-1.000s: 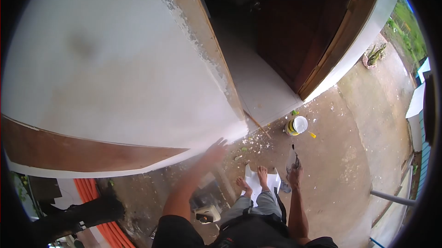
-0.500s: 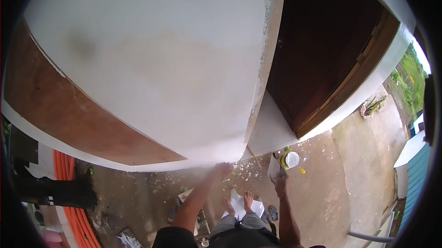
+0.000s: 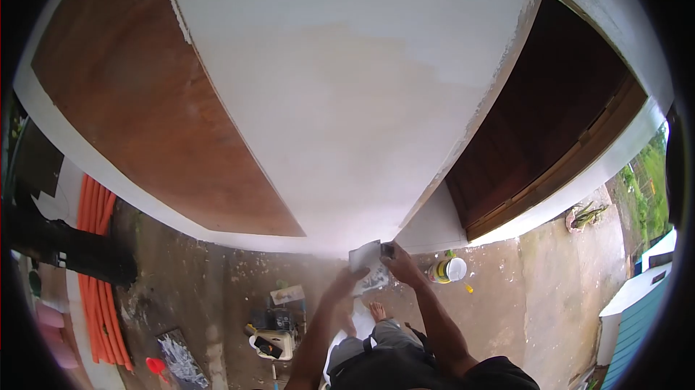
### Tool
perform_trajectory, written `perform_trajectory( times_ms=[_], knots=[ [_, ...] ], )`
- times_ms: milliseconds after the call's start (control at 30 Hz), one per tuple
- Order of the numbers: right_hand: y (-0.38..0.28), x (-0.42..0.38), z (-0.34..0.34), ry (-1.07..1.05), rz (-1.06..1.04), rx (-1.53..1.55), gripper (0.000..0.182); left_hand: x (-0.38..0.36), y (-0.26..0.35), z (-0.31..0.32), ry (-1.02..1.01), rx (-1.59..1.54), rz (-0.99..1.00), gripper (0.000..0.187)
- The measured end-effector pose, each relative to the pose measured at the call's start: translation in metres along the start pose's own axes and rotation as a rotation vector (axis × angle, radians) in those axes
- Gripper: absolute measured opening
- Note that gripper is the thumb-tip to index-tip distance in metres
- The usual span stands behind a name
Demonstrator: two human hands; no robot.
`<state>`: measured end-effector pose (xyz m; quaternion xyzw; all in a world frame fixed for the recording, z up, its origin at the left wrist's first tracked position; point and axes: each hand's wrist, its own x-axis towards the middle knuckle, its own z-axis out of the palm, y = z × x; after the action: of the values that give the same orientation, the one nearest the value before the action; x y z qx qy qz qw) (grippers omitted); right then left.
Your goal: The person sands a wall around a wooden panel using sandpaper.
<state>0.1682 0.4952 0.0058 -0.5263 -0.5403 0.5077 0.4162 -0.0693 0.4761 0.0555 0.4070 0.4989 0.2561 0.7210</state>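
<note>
A pale flat board (image 3: 365,255) is between my two hands, low in front of the white wall (image 3: 347,115). My left hand (image 3: 352,278), slightly blurred, grips the board's lower left edge, thumb on its face. My right hand (image 3: 399,265) is closed round a small dark tool part (image 3: 388,250) at the board's right edge. Whether a blade lies against the board cannot be made out.
A white bucket (image 3: 455,270) stands on the ground to the right, a yellow item (image 3: 469,288) beside it. Lower left are a tray with a phone (image 3: 268,347), a smeared board (image 3: 181,358) and orange pipes (image 3: 94,267). A dark doorway (image 3: 539,115) is at right.
The view has turned, shifting the wall and doorway rightward. My right hand has come in from the bucket side with the tool, and my left hand has left the wall's foot and taken hold of the board.
</note>
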Motion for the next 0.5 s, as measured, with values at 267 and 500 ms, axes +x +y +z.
perform_trajectory(
  times_ms=[267, 500],
  knots=[
    [-0.241, 0.122, -0.121, 0.793, -0.708, -0.183, 0.068, 0.013, 0.112, 0.013, 0.938, 0.225, 0.780, 0.069],
    [-0.259, 0.207, -0.157, 0.477, -0.709, 0.183, 0.084, 0.031, 0.337, 0.010, 1.402, 0.729, 1.275, 0.077]
  ],
)
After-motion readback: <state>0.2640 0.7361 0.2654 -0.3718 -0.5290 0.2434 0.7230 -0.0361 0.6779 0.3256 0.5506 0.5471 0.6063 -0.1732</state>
